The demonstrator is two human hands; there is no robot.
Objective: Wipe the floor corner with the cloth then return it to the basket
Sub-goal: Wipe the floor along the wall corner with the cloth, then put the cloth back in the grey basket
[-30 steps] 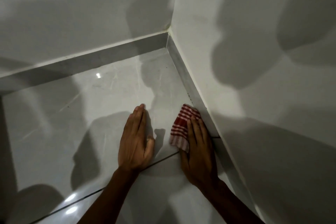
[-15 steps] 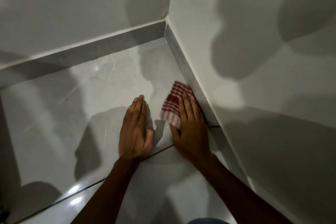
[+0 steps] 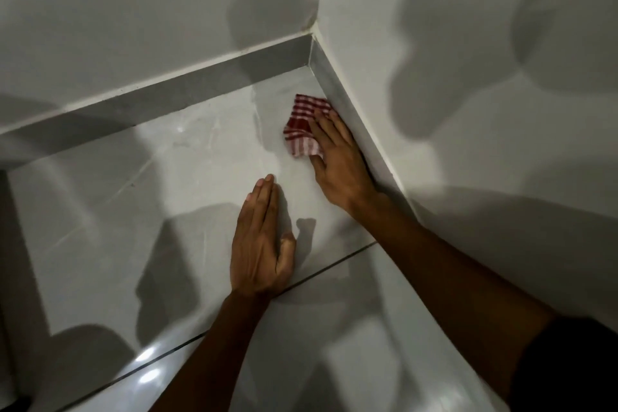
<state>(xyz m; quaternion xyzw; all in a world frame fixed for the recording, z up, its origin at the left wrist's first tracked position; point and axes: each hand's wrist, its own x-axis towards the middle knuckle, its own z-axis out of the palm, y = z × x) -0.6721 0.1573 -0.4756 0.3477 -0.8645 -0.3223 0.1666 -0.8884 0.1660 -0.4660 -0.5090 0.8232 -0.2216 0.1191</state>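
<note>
Home interior room corner, glossy pale floor tiles (image 3: 187, 197), grey skirting (image 3: 207, 90), plain white painted walls (image 3: 133, 20)

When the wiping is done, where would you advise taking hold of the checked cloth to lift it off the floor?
Probably the loose pale edge nearest the person, on the open floor side. The cloth lies flat under the fingers of the right hand and its far side sits against the grey skirting, so there is no room there. Curling those fingers to bunch it and lifting up and away from the wall looks easiest.
</note>
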